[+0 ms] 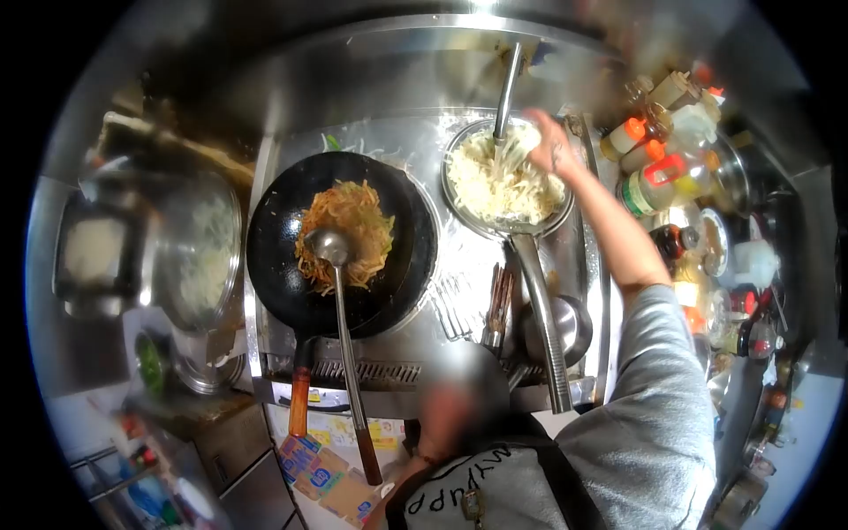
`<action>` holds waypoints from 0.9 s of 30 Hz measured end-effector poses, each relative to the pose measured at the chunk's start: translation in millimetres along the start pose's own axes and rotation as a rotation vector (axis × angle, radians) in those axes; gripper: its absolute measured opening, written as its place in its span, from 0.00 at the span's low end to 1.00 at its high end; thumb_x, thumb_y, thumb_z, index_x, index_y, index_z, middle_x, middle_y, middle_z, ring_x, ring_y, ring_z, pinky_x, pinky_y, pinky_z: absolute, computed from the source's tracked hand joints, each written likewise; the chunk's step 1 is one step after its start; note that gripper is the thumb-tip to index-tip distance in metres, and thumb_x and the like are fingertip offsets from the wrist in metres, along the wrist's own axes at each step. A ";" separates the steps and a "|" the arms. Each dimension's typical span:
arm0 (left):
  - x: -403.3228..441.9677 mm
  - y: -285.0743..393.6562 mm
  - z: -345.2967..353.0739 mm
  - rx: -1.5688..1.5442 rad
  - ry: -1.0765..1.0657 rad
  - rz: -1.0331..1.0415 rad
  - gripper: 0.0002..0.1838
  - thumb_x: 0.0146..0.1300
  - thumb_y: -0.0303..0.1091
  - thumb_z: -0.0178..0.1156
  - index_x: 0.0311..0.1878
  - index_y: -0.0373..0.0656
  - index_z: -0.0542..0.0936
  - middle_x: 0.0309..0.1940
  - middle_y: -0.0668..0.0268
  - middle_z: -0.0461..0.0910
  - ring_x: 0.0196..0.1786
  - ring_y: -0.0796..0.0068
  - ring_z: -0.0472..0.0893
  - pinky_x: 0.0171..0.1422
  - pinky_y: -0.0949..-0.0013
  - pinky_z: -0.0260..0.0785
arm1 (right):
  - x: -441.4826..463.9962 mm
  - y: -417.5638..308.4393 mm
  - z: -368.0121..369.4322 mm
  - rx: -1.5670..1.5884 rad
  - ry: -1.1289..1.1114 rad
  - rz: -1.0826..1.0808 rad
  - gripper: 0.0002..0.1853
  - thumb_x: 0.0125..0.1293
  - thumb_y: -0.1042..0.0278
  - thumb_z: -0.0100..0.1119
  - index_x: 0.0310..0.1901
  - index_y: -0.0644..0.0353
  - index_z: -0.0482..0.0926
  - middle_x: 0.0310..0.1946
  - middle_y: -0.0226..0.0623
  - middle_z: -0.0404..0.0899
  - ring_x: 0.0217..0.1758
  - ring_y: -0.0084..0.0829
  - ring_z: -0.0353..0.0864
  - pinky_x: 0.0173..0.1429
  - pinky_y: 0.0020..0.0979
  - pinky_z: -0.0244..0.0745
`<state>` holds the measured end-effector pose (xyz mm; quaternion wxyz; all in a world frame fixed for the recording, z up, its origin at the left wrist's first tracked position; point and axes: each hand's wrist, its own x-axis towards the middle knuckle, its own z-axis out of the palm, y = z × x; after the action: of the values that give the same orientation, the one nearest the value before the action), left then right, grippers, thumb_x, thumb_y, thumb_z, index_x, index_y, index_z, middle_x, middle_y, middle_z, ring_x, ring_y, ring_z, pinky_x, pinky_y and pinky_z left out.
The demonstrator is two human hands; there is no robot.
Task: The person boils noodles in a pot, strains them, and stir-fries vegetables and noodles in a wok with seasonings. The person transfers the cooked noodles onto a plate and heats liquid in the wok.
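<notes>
My right hand [549, 144] reaches over the far right side of a round strainer, its fingers curled around some of the pale noodles [503, 181] heaped there. The strainer has a long metal handle [541, 318] pointing toward me. A metal tap pipe [508, 88] ends just above the noodles, beside my fingers; a thin stream seems to fall from it. Left of the strainer, a black wok [274, 238] holds browned noodles with vegetables [371, 216]. A long-handled ladle [344, 327] rests in it. My left forearm shows at the bottom edge, but the hand is hidden.
Bottles and jars [654, 181] crowd the right side. On the left stand a large metal bowl [231, 221] with pale food and a square container [66, 256]. Several utensils [499, 305] lie between wok and strainer handle. The wok's wooden handle [299, 402] projects past the stove's front edge.
</notes>
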<state>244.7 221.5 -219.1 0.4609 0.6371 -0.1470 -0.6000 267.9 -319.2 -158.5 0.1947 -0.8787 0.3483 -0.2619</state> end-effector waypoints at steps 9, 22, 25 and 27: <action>-21.6 50.0 10.6 -0.476 0.040 -0.007 0.17 0.69 0.36 0.48 0.57 0.40 0.64 0.44 0.57 0.76 0.49 0.66 0.77 0.55 0.63 0.70 | 60.3 -13.4 -11.0 -0.514 -0.724 -0.178 0.29 0.48 0.56 0.64 0.52 0.61 0.75 0.44 0.52 0.80 0.48 0.50 0.79 0.52 0.37 0.74; -41.2 24.8 5.7 -0.523 0.090 -0.044 0.15 0.69 0.31 0.48 0.57 0.41 0.65 0.43 0.59 0.76 0.48 0.71 0.77 0.52 0.68 0.71 | -12.2 -16.2 44.5 -0.358 -0.806 -0.139 0.11 0.58 0.66 0.53 0.42 0.49 0.82 0.41 0.41 0.81 0.46 0.43 0.80 0.51 0.40 0.74; -37.4 15.8 1.9 -0.518 0.050 -0.025 0.15 0.69 0.31 0.49 0.56 0.41 0.65 0.43 0.59 0.76 0.48 0.71 0.77 0.52 0.68 0.71 | 9.1 0.0 1.5 0.682 -0.696 0.498 0.09 0.56 0.72 0.54 0.39 0.60 0.79 0.34 0.42 0.80 0.41 0.30 0.79 0.47 0.33 0.74; -37.5 19.5 2.2 -0.497 0.043 0.004 0.15 0.69 0.32 0.49 0.56 0.41 0.64 0.43 0.58 0.76 0.47 0.70 0.77 0.52 0.67 0.71 | 16.7 -11.3 -30.4 0.190 -0.588 -0.012 0.13 0.49 0.72 0.64 0.38 0.57 0.77 0.35 0.41 0.79 0.40 0.30 0.78 0.44 0.31 0.73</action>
<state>241.0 238.0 -180.3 0.6078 0.5162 0.0136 -0.6033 266.0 -328.3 -123.1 0.3667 -0.8969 0.2456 -0.0288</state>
